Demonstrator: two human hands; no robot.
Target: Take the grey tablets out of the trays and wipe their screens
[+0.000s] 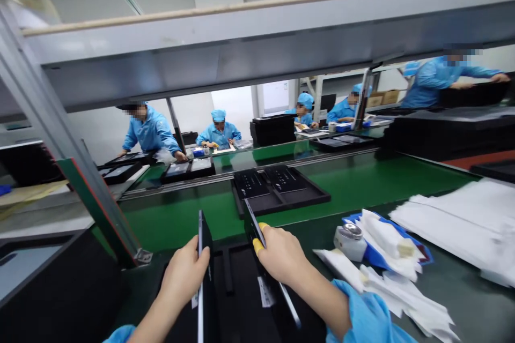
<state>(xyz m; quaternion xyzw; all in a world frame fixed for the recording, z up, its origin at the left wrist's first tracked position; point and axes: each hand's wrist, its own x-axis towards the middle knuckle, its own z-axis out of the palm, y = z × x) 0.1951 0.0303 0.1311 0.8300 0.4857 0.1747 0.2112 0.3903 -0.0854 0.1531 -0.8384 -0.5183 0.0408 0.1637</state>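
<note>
My left hand (185, 270) is closed round the long edge of a thin dark tablet (206, 241), held upright and nearly edge-on. In my right hand (284, 254), with yellow covers on two fingertips, is a second thin tablet (251, 225), upright and leaning. Both are over a black divided tray (237, 305) at the front of the bench; whether their lower edges touch it I cannot tell. White labels with print show beside the tablets. Farther forward, another black tray (308, 203) on the green belt holds two dark flat devices (251, 184).
To the right lie a white pot with a metal top (350, 241), a blue container (422, 254) with white wipes, crumpled wipes (406, 295) and white sheets (462, 225). A metal post (80, 134) stands at left; a shelf (257, 48) crosses overhead. Several people in blue work beyond.
</note>
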